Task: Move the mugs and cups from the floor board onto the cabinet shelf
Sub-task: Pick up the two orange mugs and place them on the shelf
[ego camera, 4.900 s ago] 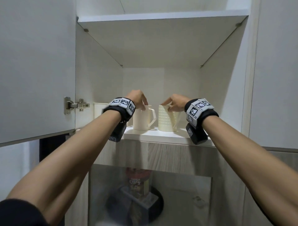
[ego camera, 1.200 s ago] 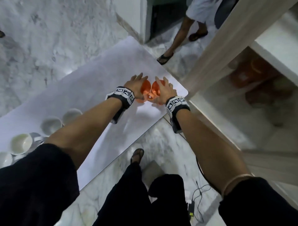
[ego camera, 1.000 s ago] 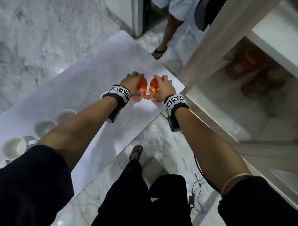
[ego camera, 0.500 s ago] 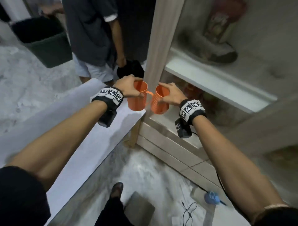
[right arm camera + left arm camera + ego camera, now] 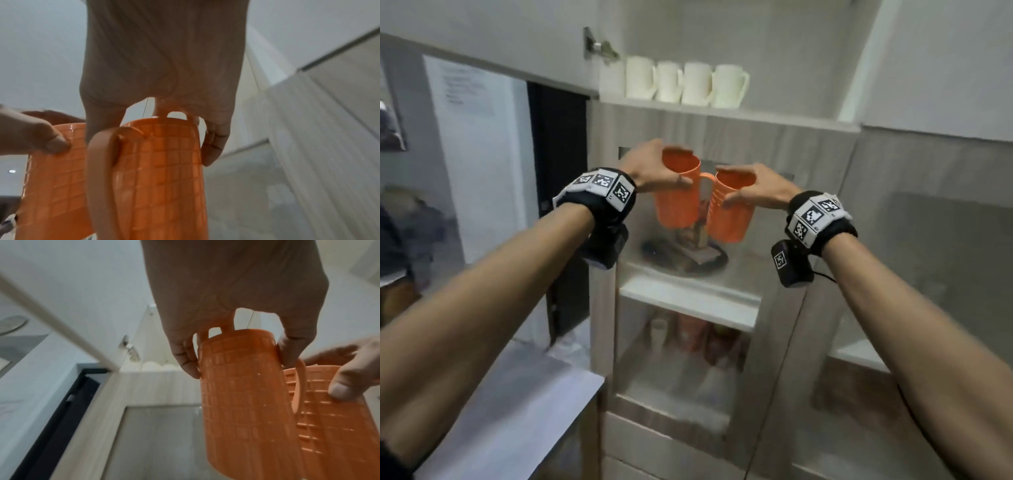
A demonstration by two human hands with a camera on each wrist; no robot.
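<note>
Head view is showing the left hand (image 5: 650,168) and right hand (image 5: 756,192), each gripping an orange mug (image 5: 677,195) by its rim, now rising from the floor board toward the cabinet shelf (image 5: 774,114), just below it, so placing comes next.

**Count of things in view**

Two orange mugs are showing, a left orange mug (image 5: 677,196) and a right orange mug (image 5: 732,209). Two hands are holding them, one mug each: the left hand (image 5: 650,171) and the right hand (image 5: 758,192). Four cream mugs (image 5: 686,83) are standing in one row on a single cabinet shelf (image 5: 774,114). Two wrist bands (image 5: 599,192) are showing, one on each arm.
</note>
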